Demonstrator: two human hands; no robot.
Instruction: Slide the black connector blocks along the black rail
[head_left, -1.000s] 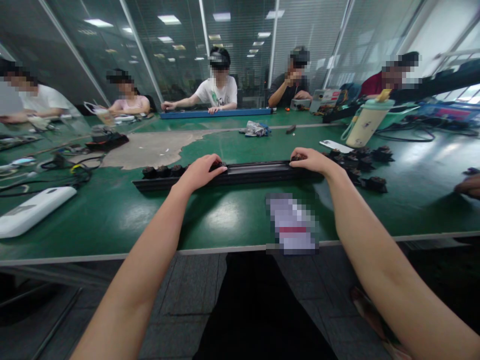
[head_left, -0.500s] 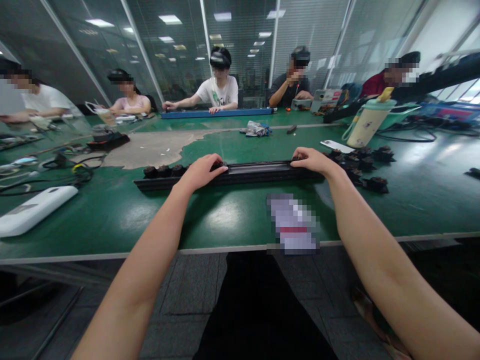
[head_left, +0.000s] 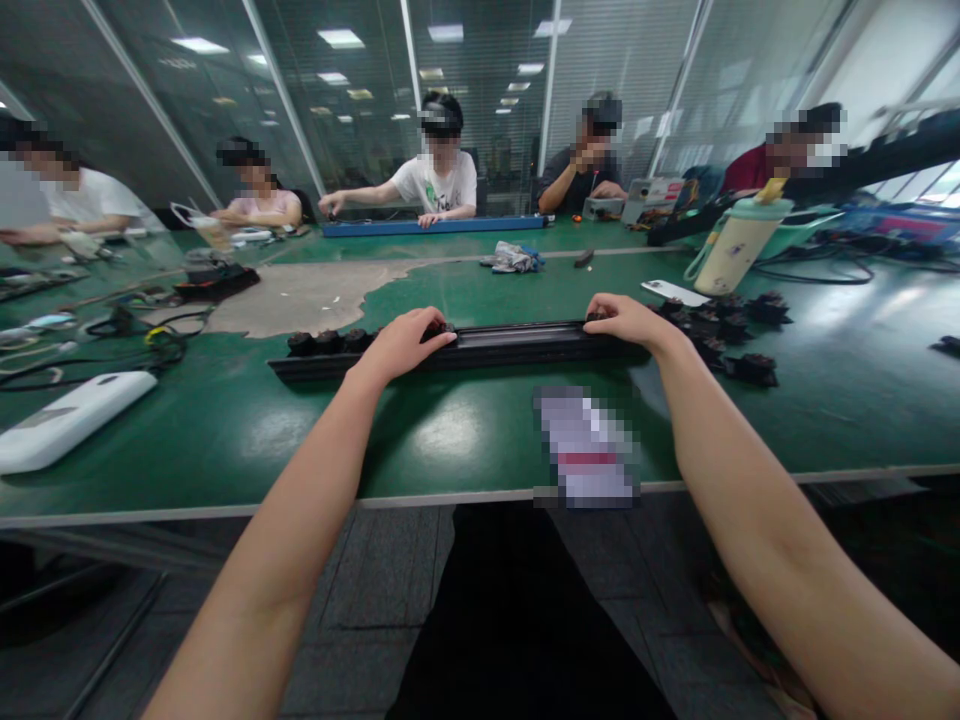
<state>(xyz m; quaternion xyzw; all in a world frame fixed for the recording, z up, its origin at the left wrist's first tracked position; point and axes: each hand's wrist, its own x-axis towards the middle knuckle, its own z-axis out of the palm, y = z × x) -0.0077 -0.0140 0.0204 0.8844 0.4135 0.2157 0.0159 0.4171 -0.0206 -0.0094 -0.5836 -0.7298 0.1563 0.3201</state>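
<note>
A long black channel-shaped rail [head_left: 517, 345] lies across the table in front of me. Several small black knobby parts [head_left: 328, 342] sit in a row along its left stretch. My left hand [head_left: 409, 340] curls over the rail near its middle, thumb and fingers closed round one black part that is mostly hidden. Farther right, my right hand [head_left: 626, 318] pinches another dark part at the rail, largely covered by the fingers. Between the two hands the rail's groove is bare. More loose black parts [head_left: 752, 369] are clustered just right of my right hand.
A phone-like flat object [head_left: 589, 450] lies at the table's front edge. To the left are a white case [head_left: 75, 420] and tangled cables [head_left: 142, 345]. A tumbler [head_left: 742, 240], a white phone [head_left: 673, 293] and gloves [head_left: 514, 257] stand or lie beyond. Co-workers [head_left: 448, 180] sit opposite.
My right hand has shifted very slightly along the rail. My left hand and the rail are nearly unchanged. The co-worker opposite has moved an arm a little.
</note>
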